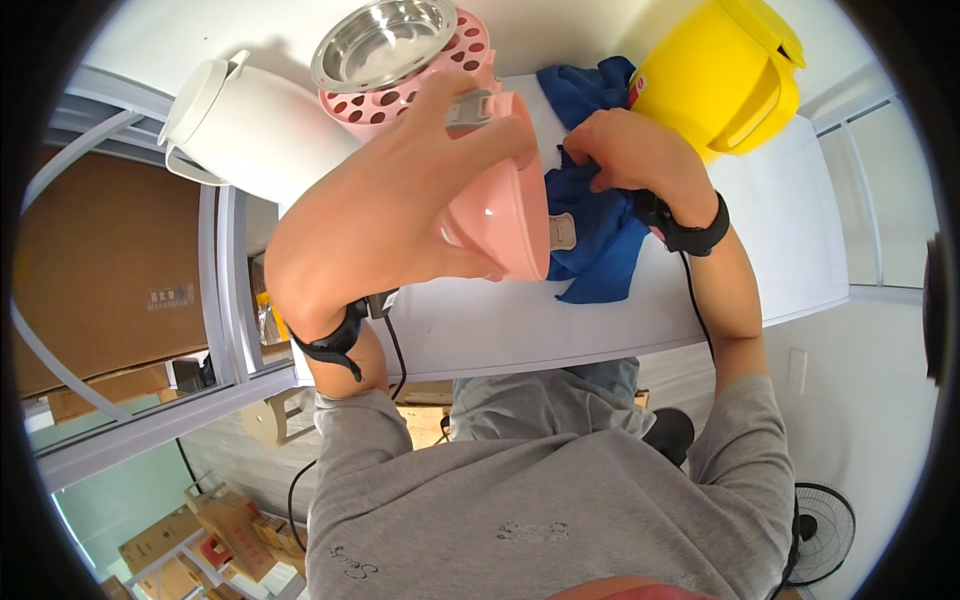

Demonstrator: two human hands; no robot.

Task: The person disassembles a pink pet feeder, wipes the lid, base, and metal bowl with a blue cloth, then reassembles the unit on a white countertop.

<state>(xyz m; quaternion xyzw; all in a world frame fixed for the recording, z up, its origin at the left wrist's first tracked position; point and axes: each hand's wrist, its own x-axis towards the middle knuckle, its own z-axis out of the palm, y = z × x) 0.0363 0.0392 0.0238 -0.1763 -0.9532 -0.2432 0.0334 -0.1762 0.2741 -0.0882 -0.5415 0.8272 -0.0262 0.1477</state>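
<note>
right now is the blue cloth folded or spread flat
Neither: the blue cloth is bunched, with uneven creases and loose corners near the right hand. What lies behind the hand cannot be seen.

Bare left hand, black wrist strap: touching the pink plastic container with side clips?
Touching. The head view shows the left hand gripping the pink plastic container, a finger lying across its wall to the rim, no gap visible.

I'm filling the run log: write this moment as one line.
left hand: grips pink latched container | right hand: touches blue cloth | nearby: yellow pitcher, white pitcher, steel bowl on pink perforated container
</note>
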